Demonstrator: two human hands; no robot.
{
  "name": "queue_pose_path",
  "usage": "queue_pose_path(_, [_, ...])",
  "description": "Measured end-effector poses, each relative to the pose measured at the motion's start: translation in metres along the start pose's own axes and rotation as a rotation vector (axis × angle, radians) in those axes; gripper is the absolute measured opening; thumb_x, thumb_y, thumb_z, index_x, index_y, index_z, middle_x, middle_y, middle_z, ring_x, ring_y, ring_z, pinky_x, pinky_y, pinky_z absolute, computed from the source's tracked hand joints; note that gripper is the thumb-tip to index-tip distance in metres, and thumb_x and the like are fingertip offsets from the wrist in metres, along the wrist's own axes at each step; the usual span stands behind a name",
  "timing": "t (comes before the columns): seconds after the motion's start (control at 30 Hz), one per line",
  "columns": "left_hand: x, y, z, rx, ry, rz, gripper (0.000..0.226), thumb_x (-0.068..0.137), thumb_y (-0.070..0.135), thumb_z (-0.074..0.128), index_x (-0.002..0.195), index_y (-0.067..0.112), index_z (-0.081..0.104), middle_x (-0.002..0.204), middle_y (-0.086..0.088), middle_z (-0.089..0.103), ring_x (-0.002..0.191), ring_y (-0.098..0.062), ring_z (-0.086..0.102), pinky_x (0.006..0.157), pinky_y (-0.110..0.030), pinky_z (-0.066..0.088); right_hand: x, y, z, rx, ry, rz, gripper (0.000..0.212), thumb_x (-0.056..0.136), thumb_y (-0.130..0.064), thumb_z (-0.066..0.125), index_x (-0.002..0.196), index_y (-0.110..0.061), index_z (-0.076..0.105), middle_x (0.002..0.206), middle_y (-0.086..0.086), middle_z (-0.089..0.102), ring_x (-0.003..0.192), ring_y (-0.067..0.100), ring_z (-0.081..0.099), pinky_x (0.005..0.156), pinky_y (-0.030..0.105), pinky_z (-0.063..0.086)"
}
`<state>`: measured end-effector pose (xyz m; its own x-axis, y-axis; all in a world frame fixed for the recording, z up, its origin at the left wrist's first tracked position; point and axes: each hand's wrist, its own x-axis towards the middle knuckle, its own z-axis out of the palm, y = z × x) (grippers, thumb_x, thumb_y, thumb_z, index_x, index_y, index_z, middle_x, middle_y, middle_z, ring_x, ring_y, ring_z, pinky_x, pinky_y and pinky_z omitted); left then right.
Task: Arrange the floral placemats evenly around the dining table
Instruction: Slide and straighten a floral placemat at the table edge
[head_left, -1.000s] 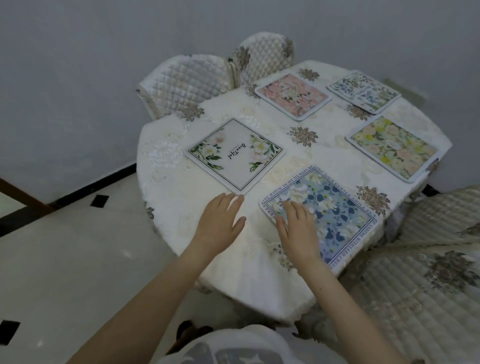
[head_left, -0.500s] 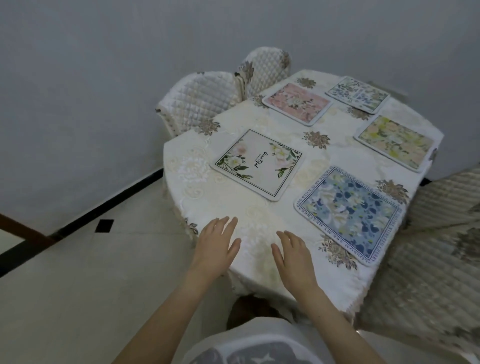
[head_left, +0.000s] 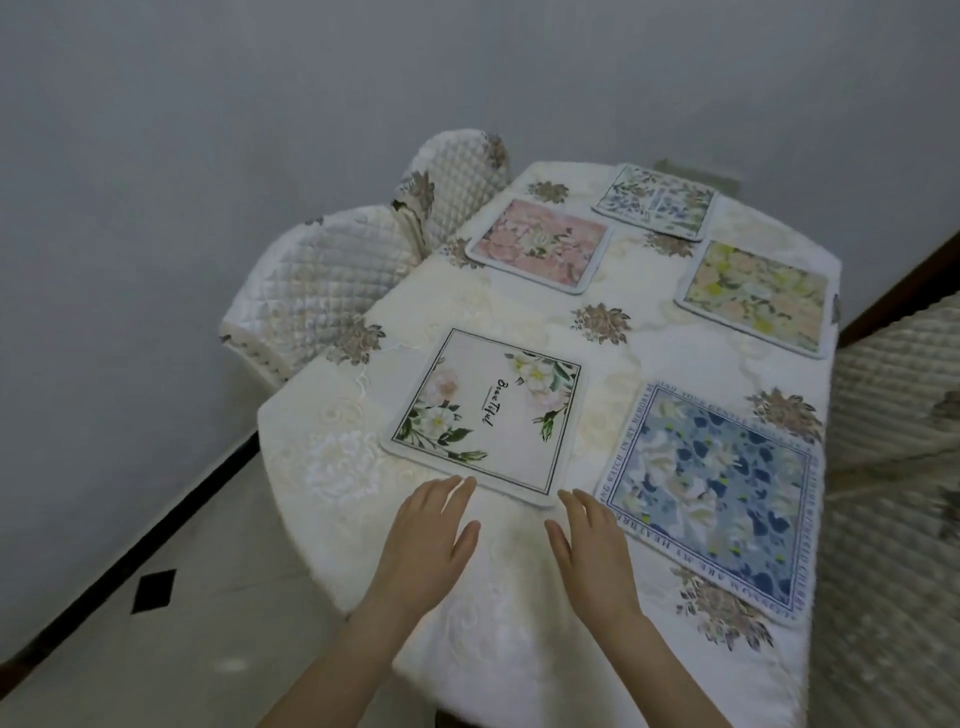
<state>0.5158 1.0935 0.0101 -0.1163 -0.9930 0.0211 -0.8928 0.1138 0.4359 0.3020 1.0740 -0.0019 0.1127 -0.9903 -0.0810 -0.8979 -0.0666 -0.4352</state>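
Observation:
Several floral placemats lie on the table's cream embroidered cloth (head_left: 332, 467). A white mat with green leaves and script (head_left: 488, 415) is nearest, a blue mat with a text border (head_left: 711, 488) to its right. Farther off are a pink mat (head_left: 540, 244), a yellow-green mat (head_left: 758, 296) and a pale blue-green mat (head_left: 654, 200). My left hand (head_left: 431, 540) hovers flat, fingers apart, its tips at the white mat's near edge. My right hand (head_left: 592, 545) is flat and empty just below that mat's near right corner, beside the blue mat.
Two quilted white chairs (head_left: 322, 280) (head_left: 457, 171) stand at the table's left side against the grey wall. Another quilted chair (head_left: 893, 405) presses against the right side. Tiled floor (head_left: 156, 582) with a dark border lies to the left.
My view has swung around the table. Both hands left the blue mat's area and moved to the near edge of the white mat. The mats themselves lie as before.

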Motion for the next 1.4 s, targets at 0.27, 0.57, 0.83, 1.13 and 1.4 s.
queue_pose_path(0.27, [0.097, -0.018, -0.026, 0.013, 0.060, 0.160, 0.046, 0.091, 0.028, 0.054, 0.132, 0.009, 0.048, 0.130, -0.011, 0.056, 0.120, -0.030, 0.050, 0.103, -0.043, 0.041, 0.069, -0.024, -0.014, 0.029, 0.075, 0.080, 0.043, 0.098, -0.035, 0.042, 0.137, -0.016, 0.044, 0.144, 0.008, 0.044, 0.134, 0.024, 0.037, 0.109, 0.037, 0.032])
queue_pose_path(0.57, [0.161, -0.059, -0.012, -0.049, -0.075, 0.261, 0.055, 0.085, 0.038, 0.052, 0.133, 0.012, 0.048, 0.131, -0.009, 0.054, 0.121, -0.029, 0.047, 0.102, -0.043, 0.040, 0.113, -0.039, 0.016, 0.026, 0.156, 0.232, 0.038, 0.096, -0.027, 0.050, 0.130, -0.008, 0.051, 0.135, 0.014, 0.052, 0.122, 0.033, 0.047, 0.099, 0.043, 0.041])
queue_pose_path(0.83, [0.212, -0.140, 0.016, 0.008, -0.217, 0.153, 0.059, 0.085, 0.040, 0.056, 0.135, 0.014, 0.039, 0.141, -0.013, 0.041, 0.129, -0.030, 0.034, 0.110, -0.038, 0.029, 0.157, -0.052, 0.065, -0.061, 0.016, 0.579, 0.062, 0.086, -0.052, 0.052, 0.138, -0.021, 0.036, 0.138, 0.014, 0.040, 0.115, 0.036, 0.041, 0.092, 0.046, 0.043])
queue_pose_path(1.13, [0.224, -0.168, 0.026, -0.006, -0.263, 0.005, 0.068, 0.082, 0.041, 0.058, 0.139, 0.018, 0.028, 0.152, -0.021, 0.014, 0.132, -0.035, 0.015, 0.110, -0.042, 0.022, 0.181, -0.063, 0.086, -0.027, 0.125, 0.818, 0.070, 0.075, -0.056, 0.060, 0.134, -0.024, 0.039, 0.131, 0.017, 0.044, 0.112, 0.038, 0.036, 0.093, 0.049, 0.035])
queue_pose_path(1.4, [0.248, -0.196, 0.008, -0.071, -0.282, 0.013, 0.060, 0.077, 0.030, 0.058, 0.134, 0.024, 0.038, 0.155, -0.018, 0.011, 0.133, -0.032, 0.012, 0.108, -0.046, 0.021, 0.205, -0.096, 0.100, -0.026, 0.130, 0.833, 0.070, 0.076, -0.054, 0.061, 0.134, -0.021, 0.040, 0.133, 0.020, 0.041, 0.113, 0.039, 0.034, 0.094, 0.050, 0.034])
